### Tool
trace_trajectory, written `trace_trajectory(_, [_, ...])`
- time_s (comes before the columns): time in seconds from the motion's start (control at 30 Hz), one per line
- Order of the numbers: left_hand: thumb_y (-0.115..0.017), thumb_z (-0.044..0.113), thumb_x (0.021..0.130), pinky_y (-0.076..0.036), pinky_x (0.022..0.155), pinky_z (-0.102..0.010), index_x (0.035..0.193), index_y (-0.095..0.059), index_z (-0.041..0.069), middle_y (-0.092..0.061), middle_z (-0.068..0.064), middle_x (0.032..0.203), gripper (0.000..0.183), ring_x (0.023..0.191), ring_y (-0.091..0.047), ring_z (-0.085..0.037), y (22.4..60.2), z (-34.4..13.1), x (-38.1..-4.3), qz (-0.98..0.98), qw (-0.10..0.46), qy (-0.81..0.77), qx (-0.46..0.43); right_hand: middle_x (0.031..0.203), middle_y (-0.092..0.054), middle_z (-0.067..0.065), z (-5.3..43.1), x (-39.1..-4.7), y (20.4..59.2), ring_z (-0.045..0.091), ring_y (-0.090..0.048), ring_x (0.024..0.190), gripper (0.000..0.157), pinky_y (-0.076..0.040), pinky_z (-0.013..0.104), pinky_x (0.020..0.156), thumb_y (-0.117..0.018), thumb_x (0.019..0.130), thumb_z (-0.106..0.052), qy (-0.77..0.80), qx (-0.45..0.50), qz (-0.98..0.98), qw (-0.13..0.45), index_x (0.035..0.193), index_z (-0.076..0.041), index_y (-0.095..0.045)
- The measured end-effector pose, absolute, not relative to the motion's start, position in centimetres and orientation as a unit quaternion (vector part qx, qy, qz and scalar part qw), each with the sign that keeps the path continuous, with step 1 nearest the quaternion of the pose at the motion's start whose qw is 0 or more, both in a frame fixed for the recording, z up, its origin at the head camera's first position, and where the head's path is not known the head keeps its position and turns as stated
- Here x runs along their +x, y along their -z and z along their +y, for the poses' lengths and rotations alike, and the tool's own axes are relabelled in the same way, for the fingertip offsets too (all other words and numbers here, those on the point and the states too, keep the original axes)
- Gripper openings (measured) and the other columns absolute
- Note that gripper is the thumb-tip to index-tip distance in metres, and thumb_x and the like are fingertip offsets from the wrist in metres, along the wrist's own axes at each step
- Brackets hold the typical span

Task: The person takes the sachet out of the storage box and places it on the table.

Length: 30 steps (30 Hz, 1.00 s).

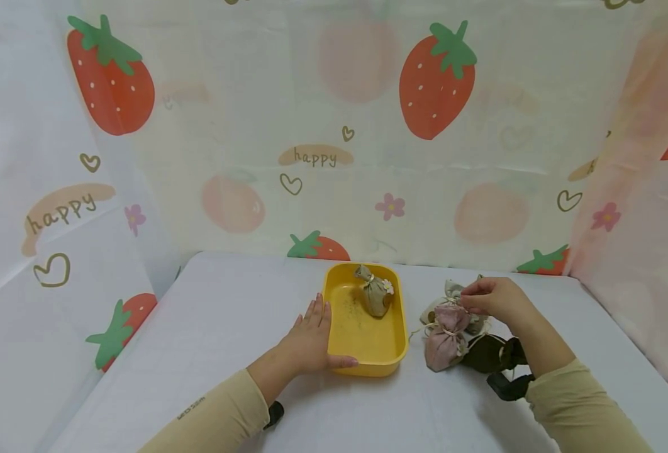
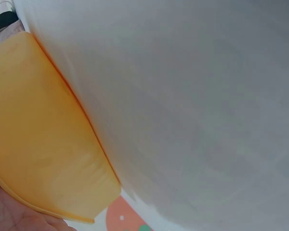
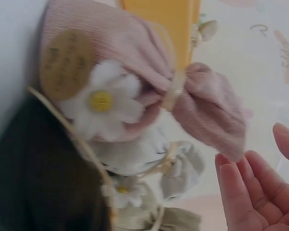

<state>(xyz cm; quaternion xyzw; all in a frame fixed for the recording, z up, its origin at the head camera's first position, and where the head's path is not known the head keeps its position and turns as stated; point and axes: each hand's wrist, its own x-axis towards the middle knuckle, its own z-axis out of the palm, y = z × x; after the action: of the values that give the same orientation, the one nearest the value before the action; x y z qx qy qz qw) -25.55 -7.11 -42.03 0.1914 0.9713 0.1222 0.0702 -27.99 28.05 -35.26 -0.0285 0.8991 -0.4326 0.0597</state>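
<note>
A yellow plastic tray holds one grey-green drawstring pouch with a white flower. My left hand rests against the tray's left side, fingers straight along the rim and thumb across the near edge. To the tray's right lies a cluster of pouches: a pink pouch, a dark pouch and paler ones behind. Over this cluster is my right hand. In the right wrist view its fingertips are at the pink pouch's gathered top, the thumb held apart. A white pouch shows beyond the pink one.
A white cloth covers the table. Printed curtains with strawberries stand behind and at both sides. Black straps sit at the wrists. In the right wrist view, an olive pouch lies beyond the white one.
</note>
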Motion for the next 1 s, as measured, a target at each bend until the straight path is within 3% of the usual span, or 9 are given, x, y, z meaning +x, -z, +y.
trace_trajectory(0.17, [-0.046, 0.085, 0.062, -0.014, 0.109, -0.048, 0.145, -0.005, -0.002, 0.008, -0.019, 0.151, 0.127, 0.139, 0.000, -0.031, 42.2, -7.0, -25.6, 0.972, 0.073, -0.123, 0.186, 0.103, -0.064, 0.010, 27.5, -28.2, 33.7, 0.029, -0.061, 0.094, 0.041, -0.048, 0.043, 0.084, -0.064, 0.086, -0.033, 0.421, -0.040, 0.904, 0.056, 0.109, 0.000, -0.061])
trace_trajectory(0.63, [-0.050, 0.081, 0.065, -0.013, 0.109, -0.048, 0.145, -0.004, -0.002, 0.009, -0.017, 0.151, 0.124, 0.139, 0.002, -0.030, 42.1, -7.0, -25.7, 0.972, 0.081, -0.127, 0.183, 0.098, -0.066, 0.009, 22.3, -31.1, 31.7, 0.023, -0.061, 0.090, 0.031, -0.050, 0.038, 0.080, -0.066, 0.084, -0.031, 0.349, -0.079, 0.933, 0.036, 0.101, -0.005, -0.066])
trace_trajectory(1.0, [-0.049, 0.082, 0.063, -0.013, 0.109, -0.048, 0.145, -0.005, -0.001, 0.008, -0.017, 0.151, 0.125, 0.139, 0.000, -0.030, 42.1, -7.1, -25.7, 0.971, 0.082, -0.131, 0.183, 0.100, -0.065, 0.008, 18.2, -33.6, 32.0, 0.026, -0.059, 0.096, 0.025, -0.048, 0.042, 0.085, -0.064, 0.086, -0.021, 0.331, -0.104, 0.937, 0.035, 0.107, -0.007, -0.065])
